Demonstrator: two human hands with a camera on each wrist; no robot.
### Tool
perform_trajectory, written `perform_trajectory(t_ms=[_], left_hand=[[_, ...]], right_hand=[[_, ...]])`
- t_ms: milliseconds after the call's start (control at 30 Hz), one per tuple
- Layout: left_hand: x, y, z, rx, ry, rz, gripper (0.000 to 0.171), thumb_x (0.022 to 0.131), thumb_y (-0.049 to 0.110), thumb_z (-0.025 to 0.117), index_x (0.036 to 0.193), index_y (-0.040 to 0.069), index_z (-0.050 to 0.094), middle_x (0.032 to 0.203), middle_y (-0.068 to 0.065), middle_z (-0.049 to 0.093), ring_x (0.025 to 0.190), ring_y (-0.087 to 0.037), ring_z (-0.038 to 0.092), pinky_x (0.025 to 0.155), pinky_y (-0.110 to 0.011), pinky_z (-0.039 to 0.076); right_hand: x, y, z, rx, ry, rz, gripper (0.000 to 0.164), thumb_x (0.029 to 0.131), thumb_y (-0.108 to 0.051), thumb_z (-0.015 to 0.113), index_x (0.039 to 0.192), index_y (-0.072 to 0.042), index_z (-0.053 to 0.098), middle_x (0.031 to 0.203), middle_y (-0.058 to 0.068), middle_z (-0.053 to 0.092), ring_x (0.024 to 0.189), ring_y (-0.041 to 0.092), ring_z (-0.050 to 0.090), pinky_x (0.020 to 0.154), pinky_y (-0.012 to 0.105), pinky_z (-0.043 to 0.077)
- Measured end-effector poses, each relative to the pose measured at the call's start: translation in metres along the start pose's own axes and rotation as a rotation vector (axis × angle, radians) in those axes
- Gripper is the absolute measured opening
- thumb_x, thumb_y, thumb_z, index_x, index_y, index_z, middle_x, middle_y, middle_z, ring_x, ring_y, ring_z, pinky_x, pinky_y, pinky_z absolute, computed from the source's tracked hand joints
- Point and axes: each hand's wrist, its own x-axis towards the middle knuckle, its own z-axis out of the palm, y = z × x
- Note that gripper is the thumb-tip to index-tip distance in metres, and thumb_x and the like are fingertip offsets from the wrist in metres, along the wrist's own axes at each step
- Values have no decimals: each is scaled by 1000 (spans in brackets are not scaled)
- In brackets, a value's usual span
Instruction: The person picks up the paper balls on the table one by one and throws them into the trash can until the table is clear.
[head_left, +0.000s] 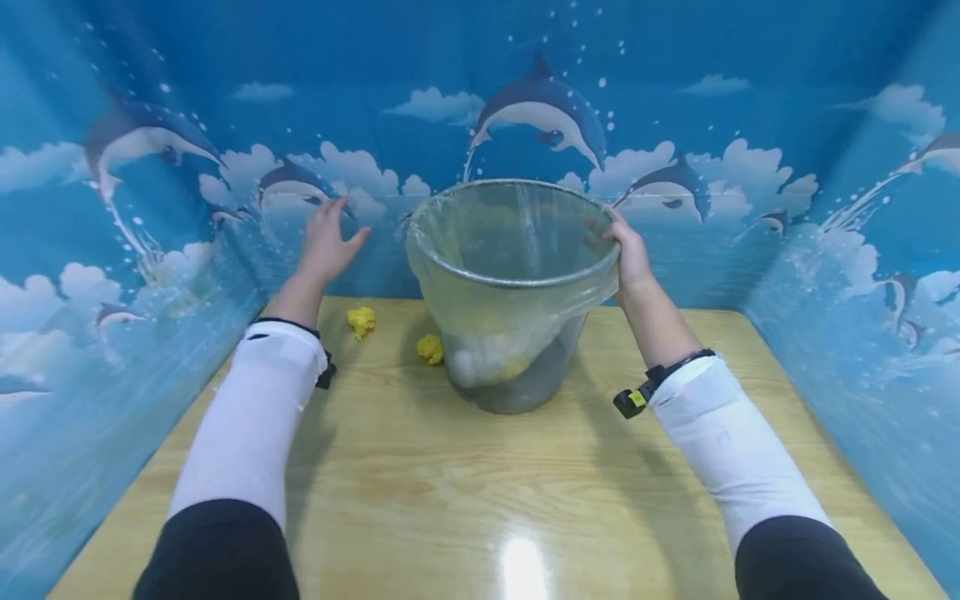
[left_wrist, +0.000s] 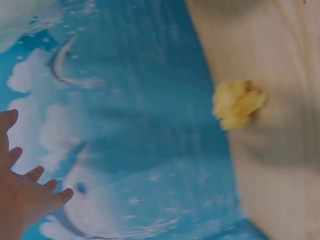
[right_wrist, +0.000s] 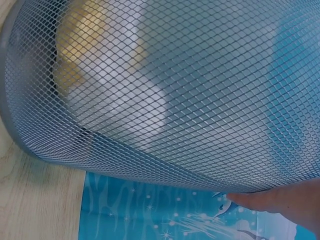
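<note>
A grey mesh wastebasket [head_left: 551, 358] stands on the table, lined with a thin clear plastic bag [head_left: 480, 308] folded over its rim. My right hand [head_left: 628, 254] grips the rim on the right side. In the right wrist view, the thumb [right_wrist: 280, 200] lies against the outside of the mesh. White and yellow crumpled pieces [right_wrist: 115, 100] show through the basket's wall, low inside the bag. To the left of the basket my left hand [head_left: 327, 242] is raised with fingers spread, holding nothing. Below it, a crumpled yellow paper ball [head_left: 362, 322] lies on the table.
A second yellow paper ball [head_left: 431, 349] lies right beside the basket's lower left side. The wooden table [head_left: 420, 475] is bounded at the back and sides by blue dolphin-printed sheets [head_left: 360, 75]. Both wrists wear dark straps with small devices.
</note>
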Motion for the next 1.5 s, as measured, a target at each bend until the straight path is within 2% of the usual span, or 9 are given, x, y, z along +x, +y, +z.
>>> perform_trajectory(t_ms=[167,300,533,667,767,900,1100,1367,1500], left_hand=[[5,-22,30,33,-32,-55,69,101,32,48,156,13,11,160,-21,6,147,-42,6,115,-61,15],[6,-40,46,45,-52,-86,69,101,31,49,156,11,13,160,-22,8,146,-43,9,115,-60,17],[2,-71,61,-3,-80,-144,67,100,28,50,155,9,16,159,-23,8,146,-43,9,116,-59,17],[0,-88,70,58,-112,-160,70,100,29,51,155,6,15,157,-27,11,144,-47,12,114,-60,19],[-2,-98,76,132,-151,-144,72,99,30,53,155,5,15,156,-30,12,142,-51,12,113,-63,18],[-7,-104,86,211,-214,-119,75,98,31,53,155,6,12,156,-30,9,142,-53,8,111,-68,14],[-16,-105,99,220,-271,-130,79,97,30,55,155,5,9,158,-29,4,143,-51,3,112,-68,10],[-23,-103,102,286,-355,-108,73,100,30,51,154,0,11,157,-31,8,143,-51,6,113,-67,9],[-24,-103,104,309,-404,-118,70,101,31,49,154,1,14,157,-29,11,143,-49,9,114,-64,10]], right_hand=[[-2,0,-4,-13,24,26,70,90,-13,23,157,-25,5,163,0,11,149,27,15,120,41,18],[-2,1,-4,-27,22,38,70,90,-13,24,157,-26,6,163,0,11,149,27,16,119,42,20],[0,-1,-4,-35,20,19,71,90,-13,23,157,-24,5,163,0,7,148,28,19,119,42,20],[0,-2,-4,-32,17,31,71,90,-13,24,157,-25,5,163,0,7,148,28,18,119,41,20],[1,-2,-4,-34,16,38,70,91,-14,24,157,-27,6,163,0,8,148,27,20,118,41,22],[2,-1,-3,-39,19,35,70,90,-15,24,157,-27,6,163,0,8,147,27,21,118,41,22],[2,-1,-2,-44,25,33,72,89,-14,25,157,-26,5,163,0,7,147,28,20,119,42,19],[2,-1,-3,-60,26,28,71,90,-13,24,157,-27,8,162,2,13,147,28,22,119,43,21],[2,-1,-4,-67,27,22,70,90,-13,24,157,-26,9,162,3,13,147,29,22,119,43,20]])
